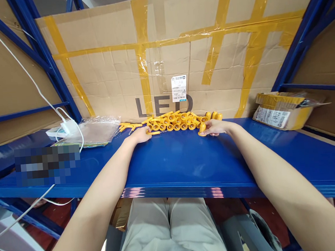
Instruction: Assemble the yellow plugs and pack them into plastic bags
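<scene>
My left hand (141, 135) is closed on a thin yellow piece (154, 133) with a spiral metal end, which points right just in front of the pile. My right hand (214, 127) grips a yellow cup-shaped piece (202, 129) with its wide rim down, low over the blue shelf. Between and behind my hands lies a pile of yellow cup-shaped pieces (178, 120), many with their round openings facing me. A few slim yellow pieces (128, 126) with metal spirals lie behind my left hand. Several yellow cups (214, 116) stand behind my right hand.
A large taped cardboard sheet (111, 79) stands behind the blue shelf (188, 162). On the left are plastic bags (98, 130), a white power strip (68, 127) with cables, and a blurred dark object (47, 164). An open cardboard box (285, 112) sits at the right.
</scene>
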The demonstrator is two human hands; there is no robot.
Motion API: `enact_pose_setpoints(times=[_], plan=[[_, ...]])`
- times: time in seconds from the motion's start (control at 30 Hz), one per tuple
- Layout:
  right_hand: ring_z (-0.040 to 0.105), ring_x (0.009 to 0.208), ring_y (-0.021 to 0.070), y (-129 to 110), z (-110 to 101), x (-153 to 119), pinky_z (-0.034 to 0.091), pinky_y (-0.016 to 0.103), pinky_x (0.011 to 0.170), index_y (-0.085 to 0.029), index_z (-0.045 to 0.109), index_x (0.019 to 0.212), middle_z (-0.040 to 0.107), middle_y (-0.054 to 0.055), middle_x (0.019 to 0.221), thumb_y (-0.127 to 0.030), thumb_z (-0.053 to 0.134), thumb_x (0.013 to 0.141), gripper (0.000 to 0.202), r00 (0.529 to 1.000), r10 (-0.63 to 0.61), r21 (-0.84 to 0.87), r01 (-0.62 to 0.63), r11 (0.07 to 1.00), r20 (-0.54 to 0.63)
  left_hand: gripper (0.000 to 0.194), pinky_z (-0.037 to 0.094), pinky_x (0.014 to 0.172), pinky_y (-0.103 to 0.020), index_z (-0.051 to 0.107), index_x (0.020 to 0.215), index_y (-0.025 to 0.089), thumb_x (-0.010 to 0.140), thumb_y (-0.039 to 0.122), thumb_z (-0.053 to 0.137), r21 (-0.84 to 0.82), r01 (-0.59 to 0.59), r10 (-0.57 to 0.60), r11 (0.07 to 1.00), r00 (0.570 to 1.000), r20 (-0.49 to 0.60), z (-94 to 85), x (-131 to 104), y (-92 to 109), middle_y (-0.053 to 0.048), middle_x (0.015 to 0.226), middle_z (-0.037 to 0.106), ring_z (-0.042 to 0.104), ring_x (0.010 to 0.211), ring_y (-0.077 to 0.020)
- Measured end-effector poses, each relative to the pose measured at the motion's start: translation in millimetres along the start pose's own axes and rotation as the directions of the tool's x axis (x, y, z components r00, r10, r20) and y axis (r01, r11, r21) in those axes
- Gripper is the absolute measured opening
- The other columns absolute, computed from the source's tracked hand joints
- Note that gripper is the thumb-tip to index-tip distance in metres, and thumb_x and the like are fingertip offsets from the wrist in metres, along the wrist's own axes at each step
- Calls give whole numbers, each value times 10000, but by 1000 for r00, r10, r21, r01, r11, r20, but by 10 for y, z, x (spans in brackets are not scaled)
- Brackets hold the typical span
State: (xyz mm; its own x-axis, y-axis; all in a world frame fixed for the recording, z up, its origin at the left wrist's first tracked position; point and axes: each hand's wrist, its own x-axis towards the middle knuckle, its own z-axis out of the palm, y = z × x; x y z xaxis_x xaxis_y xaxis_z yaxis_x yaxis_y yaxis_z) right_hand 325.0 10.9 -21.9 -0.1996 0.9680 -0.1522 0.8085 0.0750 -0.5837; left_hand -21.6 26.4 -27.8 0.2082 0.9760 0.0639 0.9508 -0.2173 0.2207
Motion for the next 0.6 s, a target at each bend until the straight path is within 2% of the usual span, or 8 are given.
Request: enact_pose_setpoints(times=[0.17,0.37,0.5,0.6], plan=[[567,596,163,-97,91,43,432,278,578,-166,523,754,587,55,678,-481,737,689,386,997,-27,-98,20,995,-66,306,425,664,-260,541,1061,225,758,260,521,9,-32,32,999,998,-54,2,-17,31,-7,783,652,623,774,-197],[618,665,204,-265,236,66,461,296,625,-179,533,777,645,63,742,-446,674,752,302,977,-133,-266,86,960,-164,295,380,589,-245,555,1019,217,726,248,538,-42,-103,99,994,991,-93,-5,-55,81,21,692,581,568,653,-164],[640,782,244,-315,285,103,486,313,674,-190,587,840,679,63,841,-278,707,709,199,910,-317,-413,188,891,-268,303,367,576,-243,564,1002,220,701,249,552,-73,-153,145,986,985,-97,8,-59,98,36,652,548,541,622,-155],[643,937,257,-325,301,137,494,330,806,-192,648,922,695,70,986,-185,682,721,205,862,-440,-442,303,844,-249,305,353,566,-244,564,993,228,689,248,557,-89,-190,181,978,978,-101,29,-57,117,40,651,547,523,598,-149]])
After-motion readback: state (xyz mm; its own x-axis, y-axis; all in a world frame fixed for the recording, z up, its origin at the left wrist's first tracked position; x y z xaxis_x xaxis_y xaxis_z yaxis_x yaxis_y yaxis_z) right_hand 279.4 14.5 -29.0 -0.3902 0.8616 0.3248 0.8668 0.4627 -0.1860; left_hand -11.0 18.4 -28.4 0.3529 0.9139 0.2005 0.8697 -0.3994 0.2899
